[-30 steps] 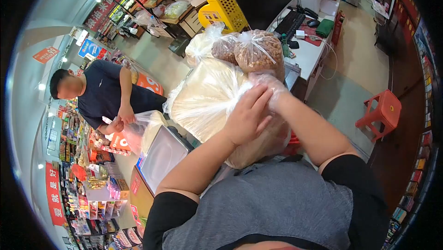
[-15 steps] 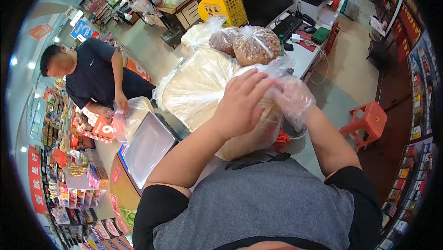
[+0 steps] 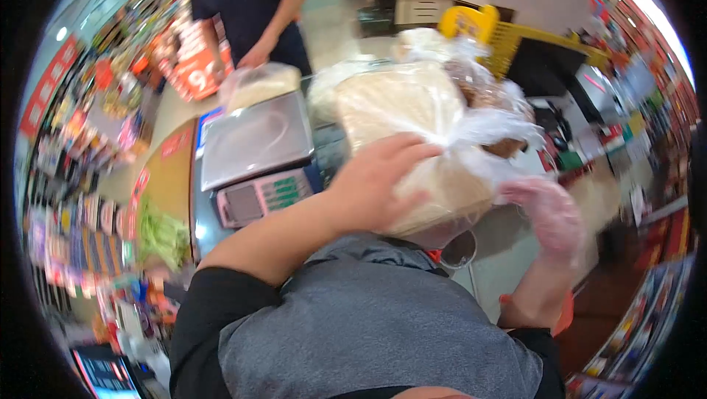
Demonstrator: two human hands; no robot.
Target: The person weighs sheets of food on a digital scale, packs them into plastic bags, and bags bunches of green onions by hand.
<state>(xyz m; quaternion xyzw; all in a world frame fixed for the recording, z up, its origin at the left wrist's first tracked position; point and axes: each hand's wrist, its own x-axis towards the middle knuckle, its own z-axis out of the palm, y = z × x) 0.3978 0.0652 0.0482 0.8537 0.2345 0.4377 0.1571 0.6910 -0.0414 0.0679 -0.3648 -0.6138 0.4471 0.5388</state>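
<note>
A large clear plastic bag point(image 3: 401, 101) full of flat, pale food sheets lies in front of me, its loose plastic top point(image 3: 501, 134) bunched toward the right. My left hand point(image 3: 379, 182), bare, rests on the near part of the bag with its fingers stretched out and apart. A thin clear glove covers my right hand point(image 3: 549, 219), whose fingertips are beside the bag's right edge. Motion blurs those fingers, so whether they pinch the plastic cannot be made out. Behind the bag sit smaller bags of brown food point(image 3: 471, 79).
To the left is a scale with a metal tray point(image 3: 258, 141) and a keypad point(image 3: 283, 191). Beyond it, a person point(image 3: 247, 12) has a hand by a plastic bag of pale food point(image 3: 269, 84). Green vegetables point(image 3: 162, 233) lie at lower left; a monitor point(image 3: 545, 75) stands at right.
My view has turned left, bringing the scale's keypad into sight. My right hand has moved away from my left, toward the bag's right side. The other person's hands are lower on their bag.
</note>
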